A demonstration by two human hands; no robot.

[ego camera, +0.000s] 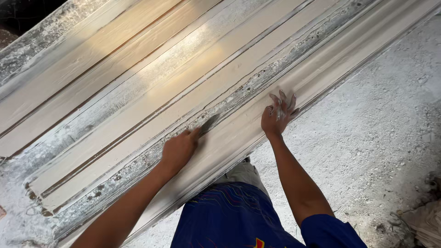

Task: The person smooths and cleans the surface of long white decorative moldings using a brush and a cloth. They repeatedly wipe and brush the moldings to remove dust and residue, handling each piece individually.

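Slanting lower-left to upper-right, moulding (257, 133) under both hands.

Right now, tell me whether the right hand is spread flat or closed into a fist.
Spread. The right hand rests open on the white moulding, its plaster-smeared fingers fanned apart.

Plaster mouldings (138, 105) on dusty bench (27, 41)

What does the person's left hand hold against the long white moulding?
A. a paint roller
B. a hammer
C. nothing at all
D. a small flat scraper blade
D: the left hand grips a small flat scraper blade laid on the plaster moulding, while the right hand rests with spread fingers on it.
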